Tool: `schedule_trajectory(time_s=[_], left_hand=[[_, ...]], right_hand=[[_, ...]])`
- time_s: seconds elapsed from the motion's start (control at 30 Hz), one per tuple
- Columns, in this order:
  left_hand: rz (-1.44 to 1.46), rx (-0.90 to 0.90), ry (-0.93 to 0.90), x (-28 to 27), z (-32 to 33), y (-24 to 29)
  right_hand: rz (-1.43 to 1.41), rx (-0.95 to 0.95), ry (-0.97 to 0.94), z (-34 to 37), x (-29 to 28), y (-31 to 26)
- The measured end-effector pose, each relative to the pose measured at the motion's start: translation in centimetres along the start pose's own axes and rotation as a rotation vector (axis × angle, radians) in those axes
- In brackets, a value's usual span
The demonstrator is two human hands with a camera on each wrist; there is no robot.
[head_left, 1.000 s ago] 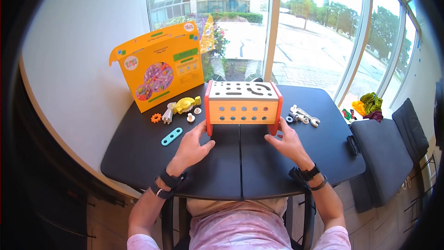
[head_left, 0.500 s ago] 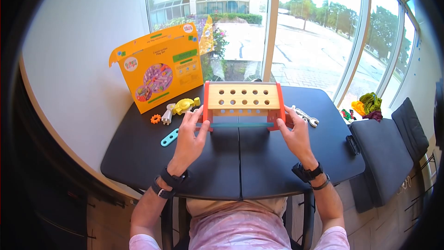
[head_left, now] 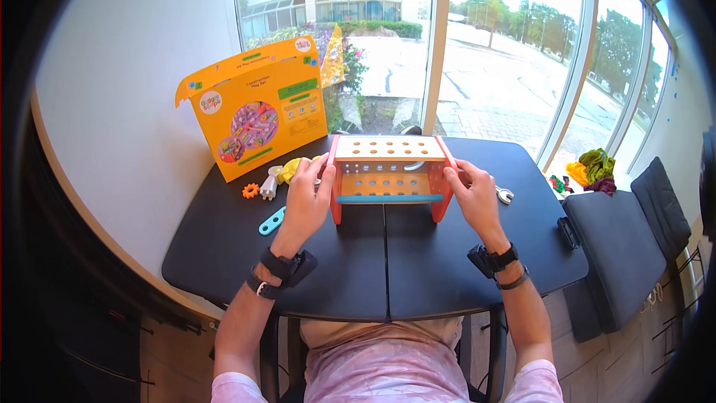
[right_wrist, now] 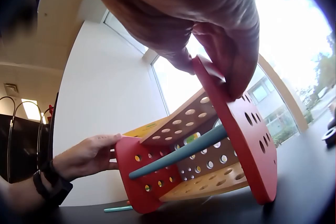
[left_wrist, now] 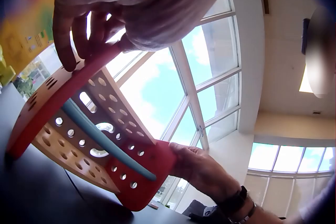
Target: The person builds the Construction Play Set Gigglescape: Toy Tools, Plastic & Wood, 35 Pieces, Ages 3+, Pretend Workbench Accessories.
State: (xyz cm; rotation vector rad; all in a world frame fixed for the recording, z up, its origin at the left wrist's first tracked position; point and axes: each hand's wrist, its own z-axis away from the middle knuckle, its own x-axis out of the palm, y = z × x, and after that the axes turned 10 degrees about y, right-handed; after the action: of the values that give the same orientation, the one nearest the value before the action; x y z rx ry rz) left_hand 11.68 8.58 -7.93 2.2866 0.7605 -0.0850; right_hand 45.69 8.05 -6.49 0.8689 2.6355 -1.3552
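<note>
A wooden toy toolbox (head_left: 389,148) with hole-punched boards and red end panels stands near the table's far edge, its open side toward me. Its teal rod (head_left: 389,199) runs low across the front between the panels. My left hand (head_left: 306,201) grips the left red panel (right_wrist: 149,182) by its edge. On the other end, my right hand (head_left: 473,198) pinches the right red panel (right_wrist: 252,140) between thumb and fingers, as the right wrist view shows.
At the left lie a teal strip with holes (head_left: 272,221), an orange gear (head_left: 250,191) and yellow and grey toy pieces (head_left: 289,172). Behind them stands an orange box (head_left: 261,104). A grey toy wrench (head_left: 505,195) shows beside the right hand; a chair (head_left: 615,254) stands at the right.
The toolbox has been rolled over, from slotted white board on top to holed board on top and rod in front. Both hands have moved up along the end panels.
</note>
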Motion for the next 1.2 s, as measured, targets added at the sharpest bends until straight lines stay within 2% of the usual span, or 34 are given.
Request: schedule_trajectory(time_s=[0.7, 0.97, 1.07, 1.2], left_hand=[[-0.05, -0.03, 0.006, 1.7, -1.9, -3.5], [-0.043, -0.037, 0.003, 1.4, -1.9, -3.1], [0.033, -0.11, -0.021, 1.3, -1.9, -3.3], [0.117, -0.186, -0.015, 0.9, -1.5, -3.3]], right_hand=[[0.057, -0.046, -0.008, -2.6, 1.0, 1.5], [0.084, -0.037, -0.024, -2.2, 0.5, 0.4], [0.086, -0.02, -0.071, -2.2, 0.2, 0.7], [-0.048, -0.047, -0.071, -2.7, 0.0, 3.9]])
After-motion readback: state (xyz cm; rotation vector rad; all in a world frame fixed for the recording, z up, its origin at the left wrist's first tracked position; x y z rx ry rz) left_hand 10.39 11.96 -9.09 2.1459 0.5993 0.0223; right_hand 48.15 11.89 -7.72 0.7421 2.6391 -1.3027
